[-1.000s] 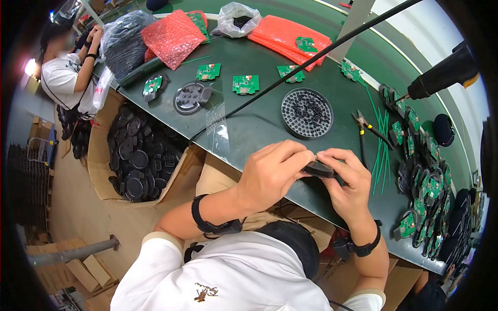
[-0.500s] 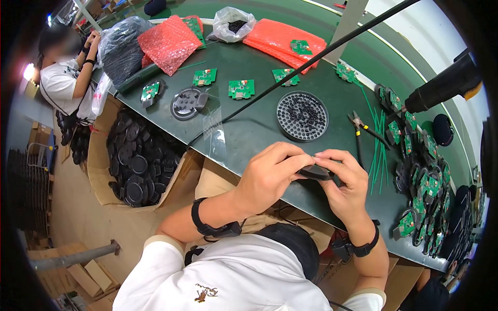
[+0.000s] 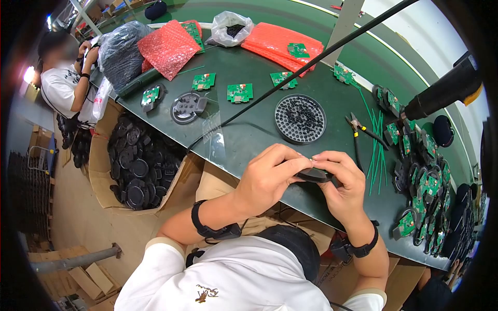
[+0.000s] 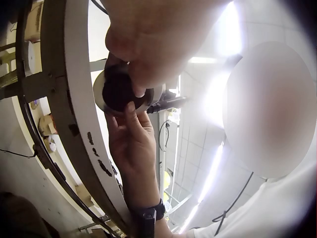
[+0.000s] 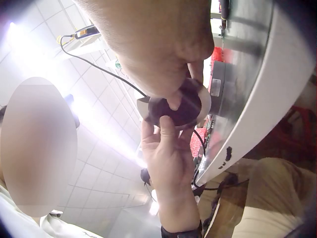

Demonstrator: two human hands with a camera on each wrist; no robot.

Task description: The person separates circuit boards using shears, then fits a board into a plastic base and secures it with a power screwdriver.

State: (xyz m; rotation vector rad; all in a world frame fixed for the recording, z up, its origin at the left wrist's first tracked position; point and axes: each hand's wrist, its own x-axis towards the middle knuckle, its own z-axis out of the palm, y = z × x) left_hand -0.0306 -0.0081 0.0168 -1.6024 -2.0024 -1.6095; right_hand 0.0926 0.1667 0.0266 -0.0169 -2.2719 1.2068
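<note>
Both hands hold a round black plastic housing (image 3: 313, 175) between them, above the table's front edge. My left hand (image 3: 270, 179) grips its left side and my right hand (image 3: 344, 181) its right side, with the fingers of both meeting near its top edge. From the left wrist the disc's dark face (image 4: 116, 91) shows with a thumb of each hand pressed on it. The right wrist view gives the same dark face (image 5: 185, 106) inside a paler rim. Its far side is hidden.
Beyond the hands stands a round tray (image 3: 301, 118) of small black parts. Cutting pliers (image 3: 357, 132) and green ties (image 3: 377, 155) lie right, beside piled housings with circuit boards (image 3: 428, 186). A carton (image 3: 98, 173) holds black housings. A black cable (image 3: 270, 93) crosses the table.
The housing has tilted slightly and moved a little left with both hands, which keep their hold. The head view has shifted slightly. At far left, another person's hands have moved.
</note>
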